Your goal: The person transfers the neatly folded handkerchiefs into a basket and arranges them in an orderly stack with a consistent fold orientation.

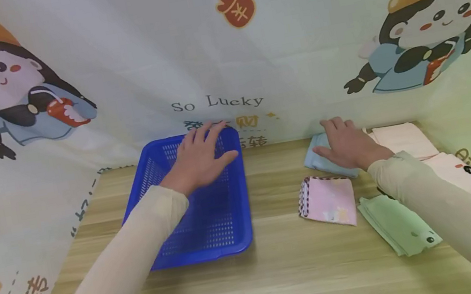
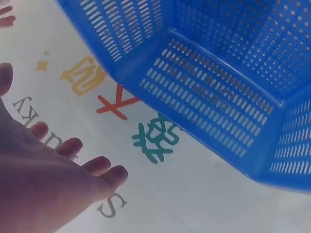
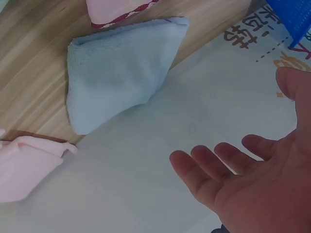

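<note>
My left hand (image 1: 198, 160) hovers over the blue plastic basket (image 1: 245, 208), fingers spread and holding nothing. In the left wrist view that hand (image 2: 53, 170) shows apart from the basket's slotted wall (image 2: 204, 97). My right hand (image 1: 346, 143), its fingers loosely extended, is above a folded light blue cloth (image 1: 317, 158) and partly hides it. The right wrist view has a gap between this hand (image 3: 248, 179) and the blue cloth (image 3: 121, 73). Nearer to me lies a folded pink cloth (image 1: 330, 199) with a checked edge.
A folded green cloth (image 1: 395, 224) lies at the right, partly under my forearm in view. Two pale pink cloths (image 1: 404, 141) lie farther right, by the side curtain. A printed white curtain (image 1: 294, 52) stands behind the wooden table (image 1: 260, 289).
</note>
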The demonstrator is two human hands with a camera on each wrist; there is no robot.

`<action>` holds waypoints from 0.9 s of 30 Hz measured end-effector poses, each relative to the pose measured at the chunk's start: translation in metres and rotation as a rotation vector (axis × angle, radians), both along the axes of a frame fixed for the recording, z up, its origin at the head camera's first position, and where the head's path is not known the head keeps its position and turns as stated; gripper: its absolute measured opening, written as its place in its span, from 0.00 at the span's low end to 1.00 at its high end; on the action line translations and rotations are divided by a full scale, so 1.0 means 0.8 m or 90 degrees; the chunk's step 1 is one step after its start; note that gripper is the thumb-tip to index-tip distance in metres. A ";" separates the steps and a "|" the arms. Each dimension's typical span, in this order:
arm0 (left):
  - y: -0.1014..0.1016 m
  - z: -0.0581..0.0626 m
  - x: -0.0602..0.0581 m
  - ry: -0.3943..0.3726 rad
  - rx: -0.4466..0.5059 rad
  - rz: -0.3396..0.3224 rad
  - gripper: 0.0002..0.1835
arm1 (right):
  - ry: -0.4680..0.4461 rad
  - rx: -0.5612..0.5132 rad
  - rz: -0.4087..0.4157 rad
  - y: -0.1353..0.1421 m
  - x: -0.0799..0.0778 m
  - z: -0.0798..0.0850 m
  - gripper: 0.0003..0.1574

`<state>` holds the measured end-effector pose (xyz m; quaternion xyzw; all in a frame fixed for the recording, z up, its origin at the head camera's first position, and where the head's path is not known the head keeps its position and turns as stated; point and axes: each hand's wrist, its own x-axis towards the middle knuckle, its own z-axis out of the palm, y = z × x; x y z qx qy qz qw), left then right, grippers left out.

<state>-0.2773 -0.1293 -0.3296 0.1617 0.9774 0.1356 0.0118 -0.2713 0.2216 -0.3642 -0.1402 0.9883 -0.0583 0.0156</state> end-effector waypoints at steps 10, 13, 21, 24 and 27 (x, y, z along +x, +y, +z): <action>-0.020 0.007 0.005 0.005 -0.011 0.000 0.38 | -0.048 -0.070 -0.003 0.000 0.007 -0.003 0.45; -0.023 0.007 0.008 0.001 -0.019 -0.006 0.37 | -0.067 -0.084 -0.006 0.000 0.012 -0.008 0.44; -0.036 0.008 0.017 0.009 -0.026 0.008 0.33 | -0.094 -0.108 -0.012 -0.004 0.023 -0.017 0.43; -0.042 0.006 0.020 0.010 -0.021 0.010 0.32 | -0.097 -0.117 -0.013 -0.001 0.027 -0.020 0.43; -0.047 0.005 0.023 0.011 -0.015 0.008 0.30 | -0.087 -0.129 -0.007 0.005 0.031 -0.024 0.42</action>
